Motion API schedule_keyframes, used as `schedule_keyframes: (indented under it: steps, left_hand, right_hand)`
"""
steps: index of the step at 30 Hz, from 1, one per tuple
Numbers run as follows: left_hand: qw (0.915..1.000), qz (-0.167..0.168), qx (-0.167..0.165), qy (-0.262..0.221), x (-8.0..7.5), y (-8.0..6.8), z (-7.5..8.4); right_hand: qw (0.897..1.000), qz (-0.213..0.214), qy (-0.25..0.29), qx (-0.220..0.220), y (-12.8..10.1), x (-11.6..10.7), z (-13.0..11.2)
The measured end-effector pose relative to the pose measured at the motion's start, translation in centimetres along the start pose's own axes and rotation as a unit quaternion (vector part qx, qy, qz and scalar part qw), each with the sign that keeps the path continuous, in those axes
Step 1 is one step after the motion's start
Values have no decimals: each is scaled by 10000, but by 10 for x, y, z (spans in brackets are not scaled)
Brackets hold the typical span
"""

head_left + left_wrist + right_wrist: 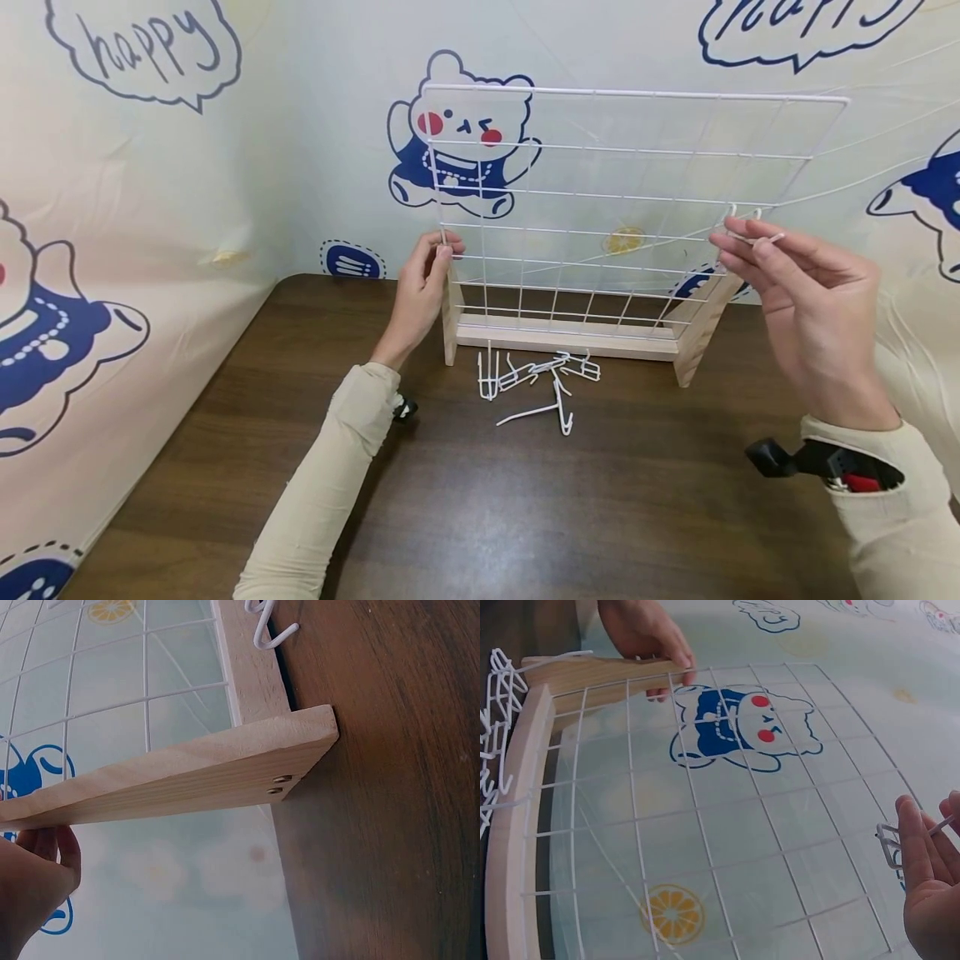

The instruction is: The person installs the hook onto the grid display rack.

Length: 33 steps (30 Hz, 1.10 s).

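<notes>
The person's right grip (817,304) pinches a white hook (773,240) near the wire grid (600,197); whether they touch is hard to tell. The left grip (422,283) pinches the wooden upright (450,321). Let go before it catches, the hook could drop to the surface (487,517).
</notes>
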<state>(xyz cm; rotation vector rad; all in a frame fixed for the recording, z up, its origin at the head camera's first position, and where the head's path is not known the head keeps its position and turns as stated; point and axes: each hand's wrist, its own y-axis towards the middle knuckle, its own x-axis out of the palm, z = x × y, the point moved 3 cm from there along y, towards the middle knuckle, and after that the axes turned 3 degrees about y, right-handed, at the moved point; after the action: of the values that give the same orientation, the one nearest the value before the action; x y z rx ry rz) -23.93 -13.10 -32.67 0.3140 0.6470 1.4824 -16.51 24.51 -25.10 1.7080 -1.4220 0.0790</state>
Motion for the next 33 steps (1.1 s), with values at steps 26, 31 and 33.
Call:
schedule_keyframes:
  steps: [26, 31, 33]
  left_hand:
    - [9999, 36, 64, -83, 0, 0, -2]
    - [9999, 34, 100, -94, -1, -1, -1]
    - [9999, 35, 93, -85, -1, -1, -1]
  right_hand:
    - [9968, 449, -549, -374, 47, -6, -23]
    - [9964, 382, -619, -427, 52, -5, -24]
    - [9957, 303, -756, -442, 54, -4, -24]
